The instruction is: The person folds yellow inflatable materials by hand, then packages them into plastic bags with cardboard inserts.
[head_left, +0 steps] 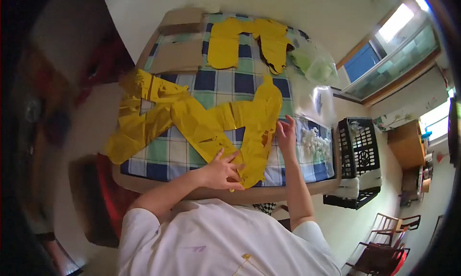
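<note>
A flat gold foil balloon (197, 120), shaped like a letter with several limbs, is spread across a checked cloth. Its surface looks creased and uninflated. My left hand (223, 173) rests on its near corner, palm down and fingers spread. On the other side, my right hand (286, 136) is at the foil's right edge, fingers apart and slightly bent. Farther back on the cloth lies a second gold foil piece (224, 44), also flat, with a dark underside showing at its right end.
Brown cardboard pieces (176, 56) lie at the back left. Clear plastic bags (314, 65) sit at the back right, and a bag of small white pieces (316, 144) is right of my right hand. Black crates (357, 146) stand beyond the table's right edge, with chairs (379, 254) farther off.
</note>
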